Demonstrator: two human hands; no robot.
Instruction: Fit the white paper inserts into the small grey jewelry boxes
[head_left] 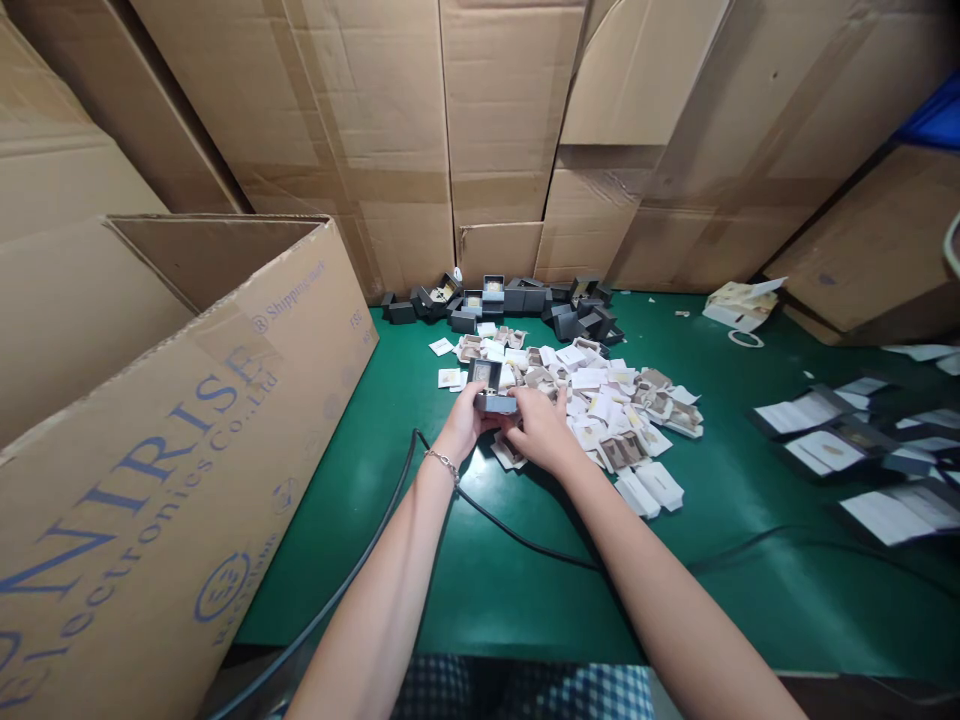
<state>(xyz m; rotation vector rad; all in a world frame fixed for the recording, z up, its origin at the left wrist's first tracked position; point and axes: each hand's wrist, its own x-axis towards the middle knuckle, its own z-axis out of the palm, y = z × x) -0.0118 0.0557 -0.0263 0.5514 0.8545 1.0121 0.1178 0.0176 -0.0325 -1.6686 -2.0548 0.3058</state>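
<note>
A small dark box (495,403) with its lid raised is in my left hand (466,425), whose fingers wrap round its left side and underside. A pale insert with something small and round shows inside the lid part. My right hand (538,425) is closed at the box's right edge, its fingertips partly hidden. Just beyond and to the right of both hands spreads a heap of white paper cards and beige moulded inserts (600,385). A chain bracelet (442,463) circles my left wrist.
Several dark boxes (525,298) line the back of the green table (495,590). A large open carton (247,400) stands left. More dark boxes with white cards (825,450) lie right. A black cable (517,540) crosses under my forearms. Cardboard (390,130) walls the back.
</note>
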